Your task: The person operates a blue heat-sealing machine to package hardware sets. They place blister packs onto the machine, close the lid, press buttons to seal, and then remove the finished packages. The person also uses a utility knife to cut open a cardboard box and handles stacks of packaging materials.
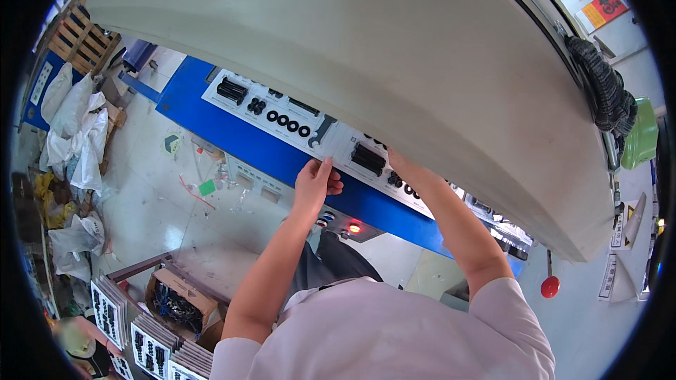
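A long white card sheet (pixel 243 114) lies on the blue bed (pixel 201 123) of a machine, partly under its large cream hood (pixel 338 49). Small parts sit on it in groups: black rods (pixel 367 159), black rings (pixel 287 123) and a grey open-end wrench (pixel 322 131). My left hand (pixel 314 181) is at the sheet's near edge beside the wrench, its fingers curled and closed; whether they pinch the edge is hidden. Farther right, my right hand (pixel 403 166) reaches in beneath the hood, next to the black rods. The hood hides its fingers.
A control panel with a lit red lamp (pixel 354 228) sits below the bed. A lever with a red knob (pixel 550 286) stands at right. Stacked cards (pixel 151 348) and a cardboard box (pixel 184 295) are lower left. White sacks (pixel 74 119) and a wooden pallet (pixel 83 36) stand farther left.
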Demonstrator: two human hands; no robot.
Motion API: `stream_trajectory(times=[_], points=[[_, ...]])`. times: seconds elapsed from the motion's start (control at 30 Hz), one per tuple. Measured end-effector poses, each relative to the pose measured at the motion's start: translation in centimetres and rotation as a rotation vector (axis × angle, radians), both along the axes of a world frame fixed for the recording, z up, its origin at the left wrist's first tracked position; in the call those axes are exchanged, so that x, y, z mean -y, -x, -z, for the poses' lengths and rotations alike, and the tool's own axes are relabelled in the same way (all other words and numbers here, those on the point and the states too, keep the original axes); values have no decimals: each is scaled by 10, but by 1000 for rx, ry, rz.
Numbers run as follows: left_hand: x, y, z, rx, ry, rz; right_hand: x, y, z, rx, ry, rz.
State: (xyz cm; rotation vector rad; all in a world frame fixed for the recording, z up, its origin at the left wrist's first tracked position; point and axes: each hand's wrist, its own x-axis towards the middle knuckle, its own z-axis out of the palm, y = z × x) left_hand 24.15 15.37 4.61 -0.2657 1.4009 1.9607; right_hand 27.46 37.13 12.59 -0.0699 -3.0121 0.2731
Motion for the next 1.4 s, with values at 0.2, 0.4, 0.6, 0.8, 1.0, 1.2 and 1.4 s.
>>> stream_trajectory(times=[0.2, 0.4, 0.6, 0.8, 1.0, 1.2, 1.4], points=[[27, 19, 4, -28, 5, 0, -7, -32, 17, -175, 51, 228], [149, 149, 27, -369, 170, -315, -16, -168, 26, -492, 279, 903], [186, 236, 52, -703, 290, -133, 5, -213, 65, -698, 1175, 1184], [161, 235, 51, -715, 294, -197, 2, -207, 92, -859, 1234, 1096], [160, 252, 52, -689, 247, -207, 12, -192, 68, -761, 1262, 1128], [151, 238, 42, -579, 224, -226, 11, -186, 68, -756, 1237, 1148], [150, 235, 26, -569, 363, -186, 9, -174, 65, -674, 1133, 1194]])
